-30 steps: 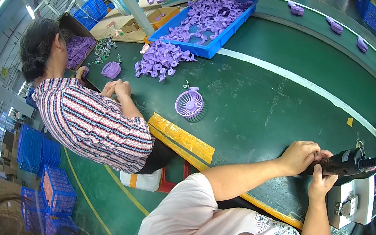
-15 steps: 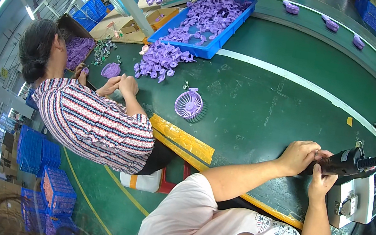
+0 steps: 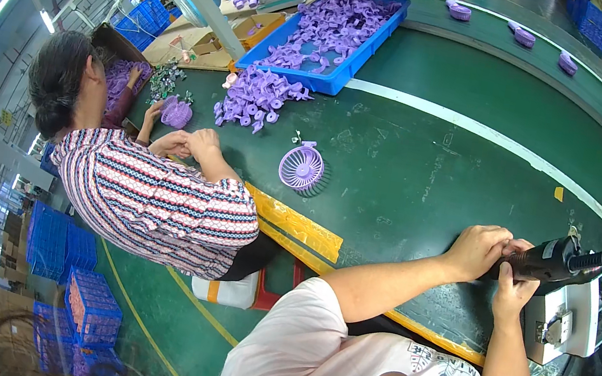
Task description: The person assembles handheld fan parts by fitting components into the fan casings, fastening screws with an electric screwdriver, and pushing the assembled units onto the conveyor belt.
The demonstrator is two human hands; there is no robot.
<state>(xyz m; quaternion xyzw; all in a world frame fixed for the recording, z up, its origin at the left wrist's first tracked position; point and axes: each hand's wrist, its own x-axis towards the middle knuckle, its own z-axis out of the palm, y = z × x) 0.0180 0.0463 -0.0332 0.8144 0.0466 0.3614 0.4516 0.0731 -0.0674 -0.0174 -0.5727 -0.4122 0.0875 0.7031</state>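
Observation:
At the right of the bench my left hand is closed, its fingertips meeting those of my right hand. My right hand is closed too, thumb raised, beside the lower end of a black corded cylindrical tool. Whatever the two hands pinch between them is hidden by the fingers and the tool. A purple slatted round fan housing, with a small part on a wire at its top, lies on the green bench to the left of my hands.
A white-and-grey box unit stands beside my right hand. Left are a co-worker in a striped shirt, a purple parts heap and a blue tray. Purple fan housings sit on the far belt.
The purple housings on the far belt have shifted slightly left. At the left, another person's arm now reaches into the box of purple parts. My hands have barely moved.

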